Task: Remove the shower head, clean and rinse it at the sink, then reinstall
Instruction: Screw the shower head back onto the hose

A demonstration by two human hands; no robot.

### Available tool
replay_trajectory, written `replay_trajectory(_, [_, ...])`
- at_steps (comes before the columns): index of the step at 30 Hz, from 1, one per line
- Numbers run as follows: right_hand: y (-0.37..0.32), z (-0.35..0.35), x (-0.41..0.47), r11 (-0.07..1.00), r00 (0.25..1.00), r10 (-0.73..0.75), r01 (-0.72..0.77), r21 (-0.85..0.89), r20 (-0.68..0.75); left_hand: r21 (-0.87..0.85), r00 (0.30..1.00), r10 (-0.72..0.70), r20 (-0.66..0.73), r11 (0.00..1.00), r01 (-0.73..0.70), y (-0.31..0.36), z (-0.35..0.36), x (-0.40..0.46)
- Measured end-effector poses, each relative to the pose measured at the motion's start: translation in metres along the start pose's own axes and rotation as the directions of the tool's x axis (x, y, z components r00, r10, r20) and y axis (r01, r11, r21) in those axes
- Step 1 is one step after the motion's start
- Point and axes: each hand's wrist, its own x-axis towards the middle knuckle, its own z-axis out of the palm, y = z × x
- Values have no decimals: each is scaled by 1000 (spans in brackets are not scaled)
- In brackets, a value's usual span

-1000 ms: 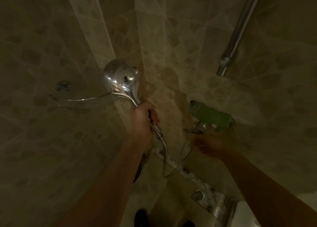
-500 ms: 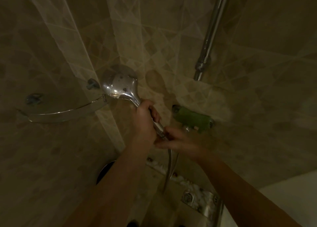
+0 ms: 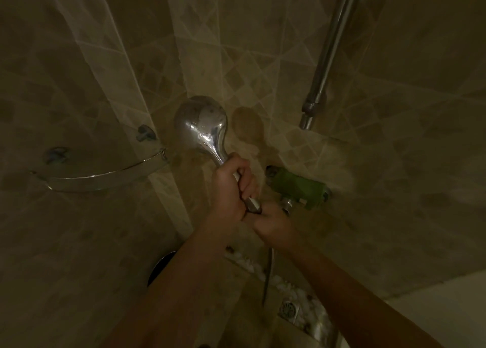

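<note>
1. Left hand (image 3: 231, 190), seen from the head camera, is wrapped in a fist around the handle of the chrome round-faced shower head (image 3: 201, 122), with the head pointing up and its wet back turned to the camera.
2. Right hand (image 3: 272, 224) is closed just below the left one, touching it, its fingers curled around the bottom end of the handle where the thin metal hose (image 3: 268, 276) joins.
3. That hose hangs down from the right fist toward the floor.
4. Just right of the hands, a green cloth-like wrap (image 3: 298, 187) covers the wall-mounted tap body, and a small chrome fitting sticks out beneath it.
5. Above that, a chrome riser pipe (image 3: 330, 48) runs up the beige patterned tile wall (image 3: 263, 58).
6. On the left, a curved glass corner shelf with a chrome rail (image 3: 100, 175) is fixed to the wall, near the shower head but not touching it.
7. Low in the picture, a square metal floor drain (image 3: 288, 309) sits among pale pebbles (image 3: 302, 293).
</note>
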Motion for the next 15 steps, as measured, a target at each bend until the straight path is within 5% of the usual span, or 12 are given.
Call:
replay_trajectory(4, [7, -4, 7, 996, 964, 6, -29, 84, 264, 95, 995, 1, -95, 995, 8, -3, -6, 2])
replay_trajectory(8, [52, -34, 1, 917, 811, 320, -396, 57, 490, 160, 986, -8, -165, 987, 35, -7, -20, -1])
replay_trajectory(11, [76, -46, -6, 784, 748, 496, -604, 142, 440, 179, 984, 3, -179, 983, 30, -6, -28, -4])
replay_trajectory(15, [63, -39, 14, 767, 832, 509, -555, 322, 221, 148, 988, -1, -152, 989, 24, -2, -28, -8])
